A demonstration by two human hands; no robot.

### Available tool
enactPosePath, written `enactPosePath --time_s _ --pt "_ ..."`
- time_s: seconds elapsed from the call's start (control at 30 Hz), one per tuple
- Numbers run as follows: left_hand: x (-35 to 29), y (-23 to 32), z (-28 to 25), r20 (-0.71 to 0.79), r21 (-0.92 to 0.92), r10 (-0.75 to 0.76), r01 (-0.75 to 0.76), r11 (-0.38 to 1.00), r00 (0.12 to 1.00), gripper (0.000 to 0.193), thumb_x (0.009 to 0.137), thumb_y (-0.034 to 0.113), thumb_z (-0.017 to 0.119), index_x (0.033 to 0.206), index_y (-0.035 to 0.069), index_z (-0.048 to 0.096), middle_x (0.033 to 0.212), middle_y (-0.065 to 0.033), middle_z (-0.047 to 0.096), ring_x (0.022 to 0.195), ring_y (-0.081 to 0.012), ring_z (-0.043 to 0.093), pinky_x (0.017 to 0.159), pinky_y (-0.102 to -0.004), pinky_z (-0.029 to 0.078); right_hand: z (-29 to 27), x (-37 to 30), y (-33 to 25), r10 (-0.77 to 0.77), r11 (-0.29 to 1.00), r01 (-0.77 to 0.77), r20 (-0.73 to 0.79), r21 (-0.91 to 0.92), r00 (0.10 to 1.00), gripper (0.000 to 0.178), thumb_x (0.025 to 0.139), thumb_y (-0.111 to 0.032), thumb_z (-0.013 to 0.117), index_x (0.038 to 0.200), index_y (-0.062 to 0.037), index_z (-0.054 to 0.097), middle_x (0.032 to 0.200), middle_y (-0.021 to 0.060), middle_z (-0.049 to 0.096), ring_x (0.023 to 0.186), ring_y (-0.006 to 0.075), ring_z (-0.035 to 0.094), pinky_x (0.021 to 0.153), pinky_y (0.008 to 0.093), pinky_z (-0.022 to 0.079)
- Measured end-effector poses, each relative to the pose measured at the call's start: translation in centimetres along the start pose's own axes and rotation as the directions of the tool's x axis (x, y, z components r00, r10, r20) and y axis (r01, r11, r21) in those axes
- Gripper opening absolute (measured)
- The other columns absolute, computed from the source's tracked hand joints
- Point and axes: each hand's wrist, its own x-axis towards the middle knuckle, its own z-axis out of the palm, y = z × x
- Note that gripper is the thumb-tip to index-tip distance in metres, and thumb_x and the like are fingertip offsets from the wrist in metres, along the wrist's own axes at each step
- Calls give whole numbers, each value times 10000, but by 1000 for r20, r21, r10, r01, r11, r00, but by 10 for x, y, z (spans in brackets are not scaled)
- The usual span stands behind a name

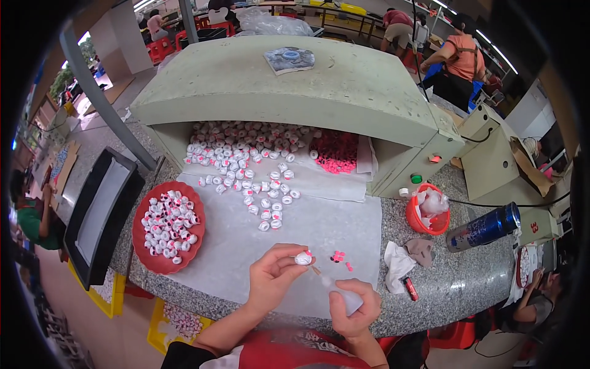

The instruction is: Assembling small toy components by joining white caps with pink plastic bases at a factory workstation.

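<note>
My left hand point(272, 273) pinches a small white piece point(303, 258) with a pink spot, holding it above the white sheet point(236, 252). In my right hand point(357, 309) is a translucent squeeze bottle point(344, 296), its thin tip pointing up and left, close to the white piece. Just right of the piece, several small pink bits point(339, 256) lie on the sheet. Farther off, many similar white pieces point(270, 200) spread from the sheet back under the hooded green-grey box point(283, 92). A heap of pink bits point(337, 150) sits inside its right end.
On the left stands a red bowl point(140, 230) full of white pieces, beside a black tray point(83, 246). To the right are an orange basket point(428, 227), a blue tumbler point(483, 229), crumpled tissue point(398, 267) and a red tube point(410, 289). Other people work around the room.
</note>
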Motion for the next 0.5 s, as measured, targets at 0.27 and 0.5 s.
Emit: enactPosePath --time_s 0.27,0.5 --pt "1 1 0 28 -20 9 -8 1000 1000 304 762 -140 527 1054 -59 505 1086 -135 492 968 -237 572 821 -297 489 4 6 1 -65 998 65 4 -1 998 181 656 -13 641 824 15 578 641 121 595 502 208 577 463 267 441" --pt "1 0 -3 23 41 54 -55 998 998 294 753 -146 533 1035 -64 527 1098 -148 500 976 -220 563 817 -288 493 -1 10 -3 -91 996 89 85 24 992 170 660 -10 636 818 12 576 636 118 596 496 208 576 450 271 435"
